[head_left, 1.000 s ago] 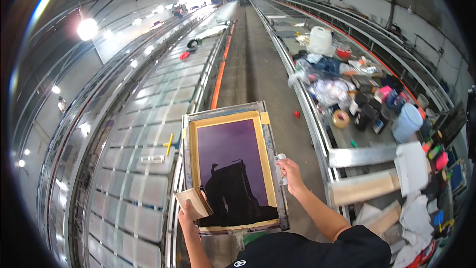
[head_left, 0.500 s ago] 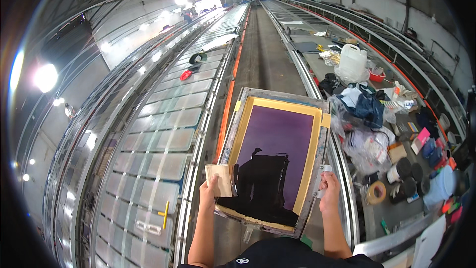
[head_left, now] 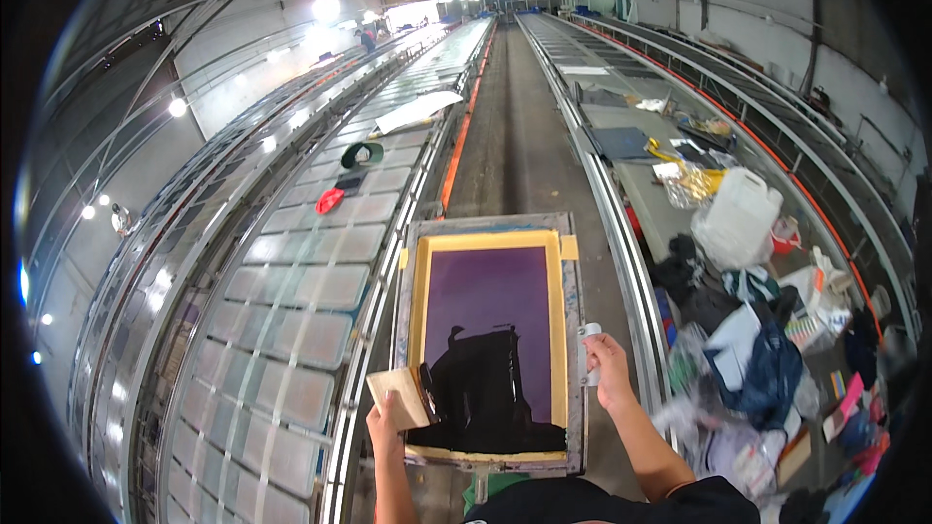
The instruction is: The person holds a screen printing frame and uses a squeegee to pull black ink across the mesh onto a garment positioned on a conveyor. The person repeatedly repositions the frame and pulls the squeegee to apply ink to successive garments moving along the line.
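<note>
A screen printing frame (head_left: pixel 577 330) with yellow tape around its inner edge is in front of my body, above the aisle floor. Its mesh is purple, and a thick pool of black ink (head_left: pixel 476 393) covers the lower left and the bottom. My left hand (head_left: pixel 386 413) is closed on a squeegee (head_left: pixel 403 398) with a pale wooden handle, whose blackened edge is over the frame's left side by the ink. At the right side, my right hand (head_left: pixel 608 369) grips a light metal bracket (head_left: pixel 589 349) fixed to the frame; part of the bracket is hidden by the fingers.
A long printing table (head_left: pixel 291 330) with rows of pale panels runs along my left, bearing a red cloth (head_left: pixel 329 200) and a dark green cap-like thing (head_left: pixel 361 154). On the right table are a white jug (head_left: pixel 743 213), clothes (head_left: pixel 762 369) and plastic bags. The aisle floor (head_left: pixel 510 136) lies between metal rails.
The frame has swung from a tilt to nearly straight and sits lower and further left in view. Both hands have moved with it, keeping their holds. The surroundings have shifted in view.
</note>
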Available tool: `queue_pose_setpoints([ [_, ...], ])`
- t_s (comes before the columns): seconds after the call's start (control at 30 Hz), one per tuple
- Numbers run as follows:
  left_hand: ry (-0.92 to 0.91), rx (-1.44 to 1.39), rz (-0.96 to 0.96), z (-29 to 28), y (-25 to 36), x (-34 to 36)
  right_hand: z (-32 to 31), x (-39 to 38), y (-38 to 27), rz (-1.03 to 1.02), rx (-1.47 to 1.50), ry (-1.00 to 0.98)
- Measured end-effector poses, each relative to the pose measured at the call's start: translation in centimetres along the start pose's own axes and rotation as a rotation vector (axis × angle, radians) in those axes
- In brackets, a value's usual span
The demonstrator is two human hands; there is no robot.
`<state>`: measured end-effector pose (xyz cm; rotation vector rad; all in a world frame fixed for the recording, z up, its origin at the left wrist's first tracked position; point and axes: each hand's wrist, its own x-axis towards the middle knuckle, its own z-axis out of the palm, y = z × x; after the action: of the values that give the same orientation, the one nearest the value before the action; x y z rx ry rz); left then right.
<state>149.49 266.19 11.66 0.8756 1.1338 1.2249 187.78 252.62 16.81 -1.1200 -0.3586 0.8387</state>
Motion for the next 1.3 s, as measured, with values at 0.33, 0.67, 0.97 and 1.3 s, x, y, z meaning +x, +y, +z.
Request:
queue_pose_setpoints([
  [0.33,-0.1,0.075,-0.021,18.8,4.8,26.8,8.5,27.7,-3.3,-0.049,0.042,0.099],
  [0.67,-0.326,0.192,-0.042,42.2,5.6,51.8,7.8,50.6,-5.2,-0.155,0.171,0.317],
  [0.97,-0.237,0.129,-0.065,56.7,4.4,70.7,12.6,78.6,-9.4,-0.167,0.03,0.217],
  [1.3,-0.169,-0.031,-0.006,67.7,4.7,91.9,22.4,108.7,-9.5,-0.107,-0.03,-0.005],
])
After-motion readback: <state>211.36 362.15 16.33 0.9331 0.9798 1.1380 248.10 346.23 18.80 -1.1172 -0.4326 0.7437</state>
